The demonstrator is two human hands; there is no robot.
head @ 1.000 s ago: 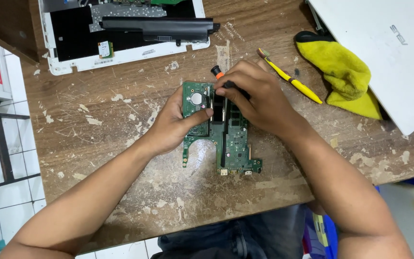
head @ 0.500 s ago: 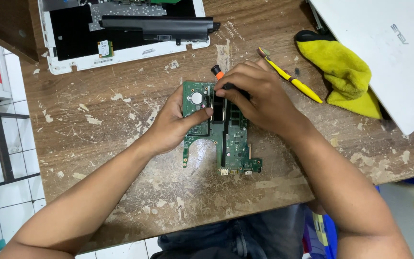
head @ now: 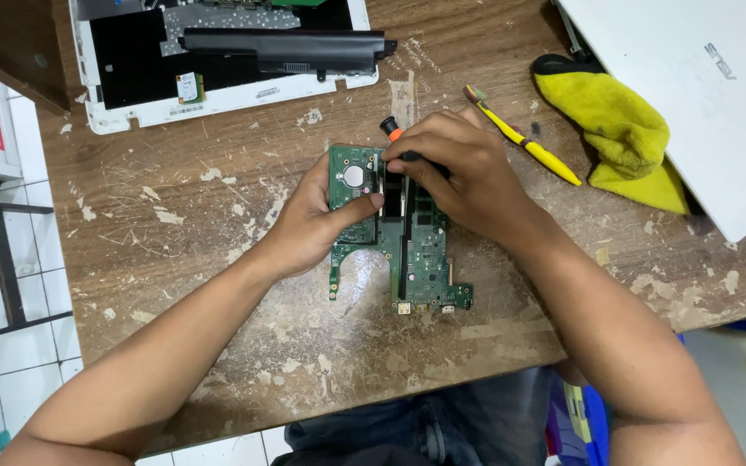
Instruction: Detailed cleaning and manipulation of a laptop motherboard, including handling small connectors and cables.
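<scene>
One circuit board [head: 407, 250], one screwdriver [head: 390, 131], one toothbrush [head: 524, 138].

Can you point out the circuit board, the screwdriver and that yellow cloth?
green circuit board [head: 429, 267], head view, bare lower part.
screwdriver [head: 389, 129], head view, black handle end.
yellow cloth [head: 619, 129], head view, middle fold.

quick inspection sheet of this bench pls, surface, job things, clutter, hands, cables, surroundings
surface: worn wooden table, paint flaking, pale chips scattered
job's things: green circuit board flat on the table; black screwdriver with orange collar on its upper part
clutter: yellow toothbrush; yellow cloth; white laptop lid; open white laptop base with long black battery
grippers: left hand steadies the board, thumb on it; right hand closed on the screwdriver
cables: nothing seen
surroundings: white tiled floor, dark metal frame at left
</scene>
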